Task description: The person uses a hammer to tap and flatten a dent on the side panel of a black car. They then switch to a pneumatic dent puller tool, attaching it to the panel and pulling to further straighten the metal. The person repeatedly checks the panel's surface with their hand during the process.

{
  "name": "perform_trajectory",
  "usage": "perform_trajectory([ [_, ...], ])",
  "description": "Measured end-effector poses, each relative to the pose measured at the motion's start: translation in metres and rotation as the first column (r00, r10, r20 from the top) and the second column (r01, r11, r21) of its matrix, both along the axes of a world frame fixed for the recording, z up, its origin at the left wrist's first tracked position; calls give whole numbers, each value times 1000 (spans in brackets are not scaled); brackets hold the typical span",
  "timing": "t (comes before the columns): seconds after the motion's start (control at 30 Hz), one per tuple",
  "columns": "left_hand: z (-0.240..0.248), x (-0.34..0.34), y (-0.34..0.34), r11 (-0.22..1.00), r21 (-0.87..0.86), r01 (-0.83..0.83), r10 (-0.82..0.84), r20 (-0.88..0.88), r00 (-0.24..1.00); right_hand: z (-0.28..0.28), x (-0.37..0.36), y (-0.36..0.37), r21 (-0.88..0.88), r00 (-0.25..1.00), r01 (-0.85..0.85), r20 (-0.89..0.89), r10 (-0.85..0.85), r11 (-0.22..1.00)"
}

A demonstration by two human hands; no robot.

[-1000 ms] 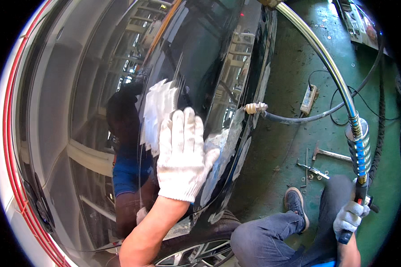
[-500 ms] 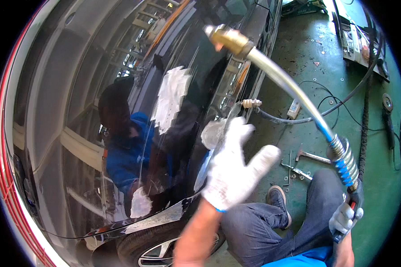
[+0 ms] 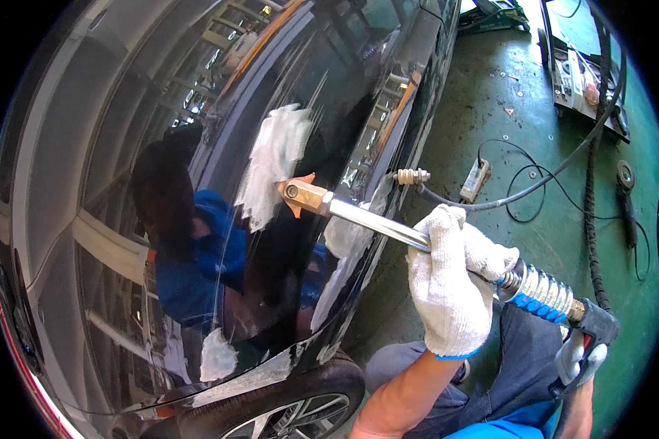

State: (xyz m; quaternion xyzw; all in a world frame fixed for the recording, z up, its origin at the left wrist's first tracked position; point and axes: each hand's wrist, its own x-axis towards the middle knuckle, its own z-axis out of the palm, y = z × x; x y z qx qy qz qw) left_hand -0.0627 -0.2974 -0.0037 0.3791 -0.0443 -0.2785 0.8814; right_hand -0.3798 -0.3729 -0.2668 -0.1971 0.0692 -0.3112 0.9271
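My left hand (image 3: 450, 293), in a white knit glove, is closed round the steel shaft of a dent puller gun (image 3: 373, 222). At the lower right my gloved right hand (image 3: 580, 360) grips the gun's black pistol handle, partly hidden by it. A spring with a blue part sits between the handle and my left hand. The gun's copper star-shaped tip lies at the edge of a bare-metal patch (image 3: 269, 172) on the black car door panel (image 3: 271, 271); I cannot tell whether it touches. A smaller bare patch (image 3: 218, 356) shows lower on the panel.
A cable clamp (image 3: 412, 176) is fixed at the panel's edge, its dark cable running right. A power strip (image 3: 475, 181), an angle grinder (image 3: 626, 205) and a tool cart (image 3: 586, 88) stand or lie on the green floor. The car wheel (image 3: 293, 410) is below.
The dent puller's tip has swung down and left from above the panel to the bare patch. My left hand, open before, has moved right and closed on the shaft.
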Motion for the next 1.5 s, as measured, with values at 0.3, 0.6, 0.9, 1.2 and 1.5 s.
perform_trajectory([
  [0.3, -1, 7, 2, 999, 33, -9, 8, 17, 1000, 24, 22, -2, -90, 982, -186, 19, 188, 978],
  [0.6, -6, 6, 0, 1000, 31, -1, -2, 99, 995, 47, 19, -6, -100, 987, -158, 19, 161, 982],
  [0.9, -43, -24, -11, 968, -185, 171, -172, 12, 985, 41, 25, -7, -13, 991, -132, -15, 132, 991],
  [1.2, -43, -27, -14, 969, -20, 245, -237, 178, 955, 61, 19, -23, -49, 981, -195, 4, 195, 980],
  [1.5, 6, 3, -11, 947, -206, 246, -278, -143, 950, 75, 31, -7, -923, 330, -74, -380, -864, 378],
])
